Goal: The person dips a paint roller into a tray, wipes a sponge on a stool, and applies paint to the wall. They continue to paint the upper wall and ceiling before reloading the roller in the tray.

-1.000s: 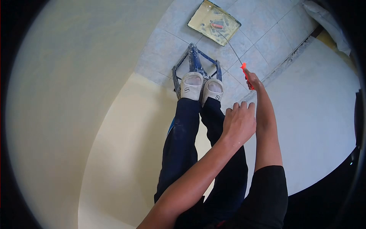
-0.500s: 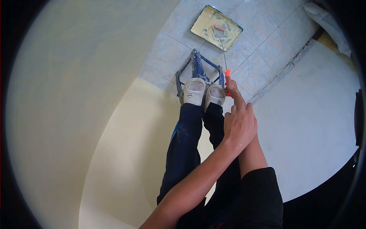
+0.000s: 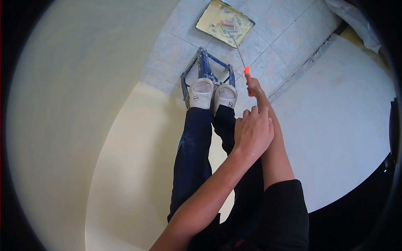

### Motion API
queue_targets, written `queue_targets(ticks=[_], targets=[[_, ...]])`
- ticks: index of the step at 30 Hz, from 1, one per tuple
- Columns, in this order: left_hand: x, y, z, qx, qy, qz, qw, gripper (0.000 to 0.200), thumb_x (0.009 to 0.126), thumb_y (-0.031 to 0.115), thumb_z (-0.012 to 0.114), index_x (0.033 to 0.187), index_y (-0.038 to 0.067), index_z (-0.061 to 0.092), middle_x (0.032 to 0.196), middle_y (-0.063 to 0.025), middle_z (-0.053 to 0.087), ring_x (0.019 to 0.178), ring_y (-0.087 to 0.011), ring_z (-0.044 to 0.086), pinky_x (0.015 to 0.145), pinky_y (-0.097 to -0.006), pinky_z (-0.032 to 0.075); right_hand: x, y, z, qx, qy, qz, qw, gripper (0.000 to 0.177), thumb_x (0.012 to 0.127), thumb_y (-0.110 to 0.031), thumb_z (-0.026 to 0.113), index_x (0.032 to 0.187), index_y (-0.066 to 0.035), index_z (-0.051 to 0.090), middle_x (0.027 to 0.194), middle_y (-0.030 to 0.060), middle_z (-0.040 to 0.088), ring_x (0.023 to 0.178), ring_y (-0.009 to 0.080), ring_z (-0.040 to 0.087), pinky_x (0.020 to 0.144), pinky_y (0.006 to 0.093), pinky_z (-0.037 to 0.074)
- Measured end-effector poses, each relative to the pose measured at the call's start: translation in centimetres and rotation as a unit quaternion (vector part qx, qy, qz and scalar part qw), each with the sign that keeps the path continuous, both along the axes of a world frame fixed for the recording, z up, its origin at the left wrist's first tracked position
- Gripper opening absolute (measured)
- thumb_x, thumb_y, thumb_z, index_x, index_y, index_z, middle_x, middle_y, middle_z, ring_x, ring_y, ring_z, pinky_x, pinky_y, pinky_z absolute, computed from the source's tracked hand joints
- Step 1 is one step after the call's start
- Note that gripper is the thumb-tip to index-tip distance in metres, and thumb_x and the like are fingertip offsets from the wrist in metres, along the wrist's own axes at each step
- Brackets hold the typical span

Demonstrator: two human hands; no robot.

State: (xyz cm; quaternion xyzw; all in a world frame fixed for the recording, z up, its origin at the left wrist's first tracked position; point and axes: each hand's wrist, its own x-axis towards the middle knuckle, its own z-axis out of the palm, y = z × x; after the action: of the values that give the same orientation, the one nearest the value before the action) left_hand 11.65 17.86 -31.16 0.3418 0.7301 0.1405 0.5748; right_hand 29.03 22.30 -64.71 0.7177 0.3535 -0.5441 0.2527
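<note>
on the far left a cream wall (image 3: 83, 104) is curving down the picture. beside it the person is standing on a blue step frame (image 3: 204, 62), with both pale shoes (image 3: 202, 93) sitting side by side on its top. beyond the frame a paint tray (image 3: 209, 19) is lying on the tiled floor (image 3: 284, 42), and the roller (image 3: 228, 24) is resting with its head inside the tray. a thin metal rod (image 3: 238, 48) is running from there up to the orange handle (image 3: 247, 71). the right hand (image 3: 254, 87) is gripping that handle, fingers wrapped round it. nearer the camera, the left hand (image 3: 253, 131) is lying over the right forearm, fingers loosely bent, forefinger lifted, holding nothing.

working a roller from this height is, i judge, calling for a firm grip and small wrist movements. that way the head is rolling inside the tray's walls and not catching its rim. the weight is best centred over both feet, since the perch is looking narrow.

whether the left hand is actually touching the forearm is hard to tell. the right fingers are mostly hiding behind the hand itself. the roller head is too small to show how loaded it is. the frame's feet are hiding under the shoes, and a pale bundle (image 3: 356, 21) at the top right is being cut off by the dark lens edge.
</note>
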Motion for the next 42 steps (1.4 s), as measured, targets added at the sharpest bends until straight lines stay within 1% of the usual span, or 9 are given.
queue_targets(ticks=[17, 22, 24, 27, 29, 31, 34, 36, 42], targets=[[0.5, -2.0, -0.4, 0.007, 0.005, 0.048, 0.999, 0.036, 0.093, 0.03, 0.066, 0.119, 0.006, 0.063, 0.109, -0.0192, 0.069, 0.1, -0.0395, 0.066, 0.086, -0.0485, 0.053, 6.5, 0.3, 3.2, 0.036, -0.006, 0.158, 0.987, 0.089, 0.094, -0.077, 0.04, 0.066, 0.004, 0.061, 0.058, 0.015, 0.062, 0.05, 0.0295, 0.064, 0.053, 0.0443, 0.053], [1.2, -7.4, -3.7, 0.049, -0.268, 0.315, 0.909, 0.032, 0.099, 0.024, 0.065, 0.125, 0.004, 0.062, 0.097, -0.0042, 0.067, 0.084, -0.0134, 0.065, 0.072, -0.0291, 0.052, 10.2, -6.1, 23.4, 0.044, -0.018, 0.184, 0.982, 0.09, 0.093, -0.083, 0.031, 0.077, -0.002, 0.068, 0.064, 0.0171, 0.066, 0.063, 0.0306, 0.07, 0.067, 0.045, 0.055], [-1.7, -8.9, 3.0, -0.089, -0.365, 0.493, 0.785, 0.028, 0.102, 0.029, 0.063, 0.121, 0.008, 0.062, 0.094, -0.001, 0.065, 0.081, -0.0103, 0.063, 0.067, -0.0252, 0.049, 13.8, -9.7, 32.0, 0.102, -0.007, 0.167, 0.981, 0.087, 0.094, -0.08, 0.036, 0.084, -0.001, 0.071, 0.065, 0.0155, 0.066, 0.068, 0.031, 0.07, 0.069, 0.0429, 0.053], [-7.9, -15.1, 10.9, -0.089, -0.297, 0.435, 0.845, 0.025, 0.102, 0.034, 0.064, 0.113, 0.012, 0.063, 0.092, 0.0005, 0.067, 0.08, -0.008, 0.064, 0.068, -0.0246, 0.05, 16.5, -12.7, 47.8, 0.107, 0.024, 0.087, 0.99, 0.061, 0.091, -0.065, 0.065, 0.075, -0.006, 0.065, 0.057, 0.0061, 0.06, 0.053, 0.0168, 0.062, 0.053, 0.0344, 0.048], [-12.8, -19.4, 17.4, -0.101, -0.23, 0.417, 0.873, 0.026, 0.101, 0.035, 0.063, 0.114, 0.013, 0.061, 0.098, -0.0018, 0.07, 0.084, -0.0108, 0.065, 0.069, -0.0264, 0.05, 18.3, -14.2, 56.8, 0.116, 0.023, 0.117, 0.986, 0.059, 0.085, -0.062, 0.07, 0.085, -0.002, 0.069, 0.064, 0.0118, 0.066, 0.062, 0.024, 0.067, 0.062, 0.0391, 0.052], [-17.6, -23.8, 23.3, -0.117, -0.159, 0.397, 0.897, 0.031, 0.099, 0.037, 0.063, 0.119, 0.013, 0.06, 0.103, -0.0029, 0.069, 0.088, -0.0133, 0.065, 0.073, -0.0302, 0.051, 20.7, -16.8, 61.6, 0.177, 0.02, 0.125, 0.976, 0.046, 0.084, -0.048, 0.07, 0.097, -0.004, 0.072, 0.079, 0.0201, 0.07, 0.077, 0.0365, 0.071, 0.072, 0.0458, 0.053], [-22.4, -27.8, 31.2, -0.128, -0.063, 0.409, 0.901, 0.035, 0.099, 0.039, 0.063, 0.12, 0.012, 0.06, 0.102, -0.0025, 0.068, 0.087, -0.0137, 0.064, 0.074, -0.0325, 0.051, 19.9, -16.8, 68.2, 0.299, 0.057, 0.144, 0.942, 0.04, 0.085, -0.039, 0.071, 0.085, 0.001, 0.067, 0.063, 0.0143, 0.063, 0.06, 0.023, 0.065, 0.062, 0.0411, 0.051], [-23.6, -28.9, 36.4, -0.109, -0.033, 0.423, 0.899, 0.035, 0.099, 0.039, 0.063, 0.12, 0.012, 0.06, 0.102, -0.0023, 0.068, 0.087, -0.0135, 0.064, 0.073, -0.0326, 0.051, 18.7, -16.7, 72.3, 0.308, 0.016, 0.162, 0.937, 0.038, 0.082, -0.04, 0.07, 0.092, -0.004, 0.072, 0.077, 0.0202, 0.069, 0.075, 0.0391, 0.07, 0.069, 0.0467, 0.053], [-21.2, -25.8, 42.5, -0.003, 0.003, 0.403, 0.915, 0.033, 0.097, 0.034, 0.065, 0.12, 0.011, 0.064, 0.099, -0.003, 0.069, 0.081, -0.0121, 0.065, 0.065, -0.0278, 0.051, 13.1, -11.9, 75.6, 0.452, 0.154, 0.121, 0.87, 0.031, 0.083, -0.033, 0.071, 0.089, -0.003, 0.07, 0.071, 0.0208, 0.066, 0.068, 0.0384, 0.068, 0.063, 0.0455, 0.05]])
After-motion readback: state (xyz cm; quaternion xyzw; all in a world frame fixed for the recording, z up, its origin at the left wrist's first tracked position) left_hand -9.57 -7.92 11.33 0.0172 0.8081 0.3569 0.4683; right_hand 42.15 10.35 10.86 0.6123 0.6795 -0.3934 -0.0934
